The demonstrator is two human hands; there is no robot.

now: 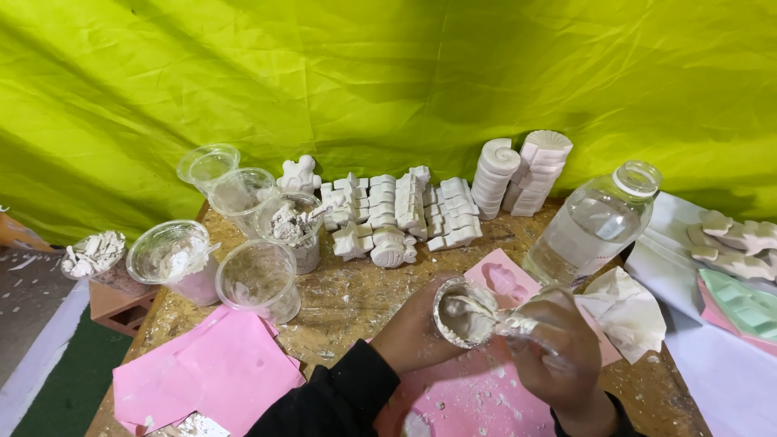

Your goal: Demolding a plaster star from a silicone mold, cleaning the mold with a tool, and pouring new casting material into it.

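White plaster casts point(409, 209) stacked at twelve o'clock, clear plastic cups point(243, 235) at ten, a glass bottle point(595, 226) at two.

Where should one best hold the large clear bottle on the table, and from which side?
Probably around the wide body of the clear bottle, from its near side. It leans back away from the camera with its open mouth uppermost, and its smooth sides are bare; the narrow neck would give less control.

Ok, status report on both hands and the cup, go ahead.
Left hand gripping clear plastic cup, tilted, white paste inside. Right hand working a paste-coated tool at its rim. Pink mould just behind; nothing in the way.
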